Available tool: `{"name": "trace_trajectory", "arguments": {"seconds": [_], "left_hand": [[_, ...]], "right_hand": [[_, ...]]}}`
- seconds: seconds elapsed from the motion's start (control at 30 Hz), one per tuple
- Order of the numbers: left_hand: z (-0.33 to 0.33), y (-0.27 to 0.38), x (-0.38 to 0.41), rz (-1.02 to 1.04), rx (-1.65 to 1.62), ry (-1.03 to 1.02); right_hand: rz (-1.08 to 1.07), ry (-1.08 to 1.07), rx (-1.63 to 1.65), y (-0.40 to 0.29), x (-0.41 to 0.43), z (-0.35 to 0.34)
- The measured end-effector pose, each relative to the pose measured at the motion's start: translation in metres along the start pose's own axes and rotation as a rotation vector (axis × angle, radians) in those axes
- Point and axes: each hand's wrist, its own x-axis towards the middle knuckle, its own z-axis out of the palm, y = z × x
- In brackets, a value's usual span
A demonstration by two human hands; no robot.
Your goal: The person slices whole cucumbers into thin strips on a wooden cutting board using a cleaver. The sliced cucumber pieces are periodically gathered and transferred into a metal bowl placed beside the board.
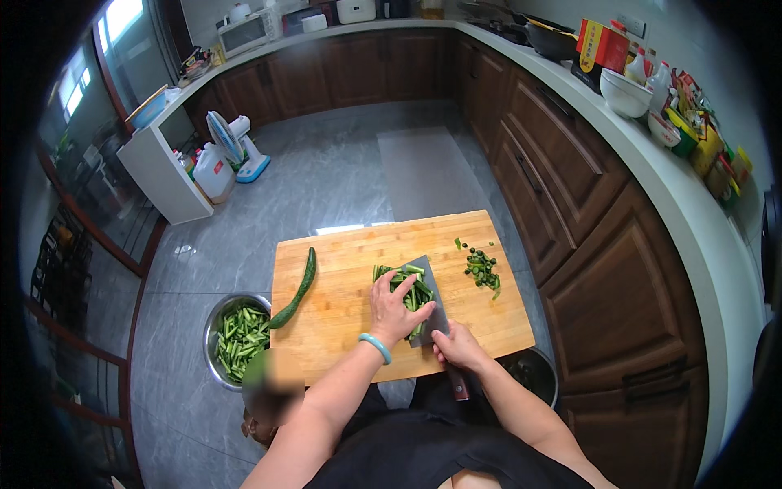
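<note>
My left hand (pixel 394 308), with a pale blue bangle on its wrist, spreads over a pile of cut green vegetable pieces (pixel 417 299). Its thumb reaches onto the blade of a cleaver (pixel 437 305), and the pieces lie against and partly over that blade. My right hand (pixel 459 347) grips the cleaver where blade and handle meet; the dark handle points back towards me. Beneath is a wooden cutting board (pixel 342 287). A whole cucumber (pixel 299 293) lies at its left side, and small green trimmings (pixel 482 269) are scattered at the right.
Left of the board, a metal bowl (pixel 208 342) holds many cut green pieces. A dark round container (pixel 553 382) sits below the right corner. Wooden cabinets (pixel 623 305) run along the right under a pale counter (pixel 690 208). A fan (pixel 238 143) and a plastic jug (pixel 214 171) stand on the floor.
</note>
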Motion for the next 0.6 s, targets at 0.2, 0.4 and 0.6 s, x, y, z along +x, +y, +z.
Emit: {"name": "trace_trajectory", "arguments": {"seconds": [0.2,0.4,0.6], "left_hand": [[0.002,-0.003,0.003,-0.014,-0.031,0.079],[-0.015,0.006,0.017,0.083,0.003,0.117],[-0.019,0.004,0.023,0.085,0.026,0.068]], "right_hand": [[-0.013,-0.055,0.052,0.000,0.007,0.011],[-0.032,-0.048,0.170,-0.014,-0.001,0.016],[-0.013,-0.060,0.265,-0.015,0.003,0.019]]}}
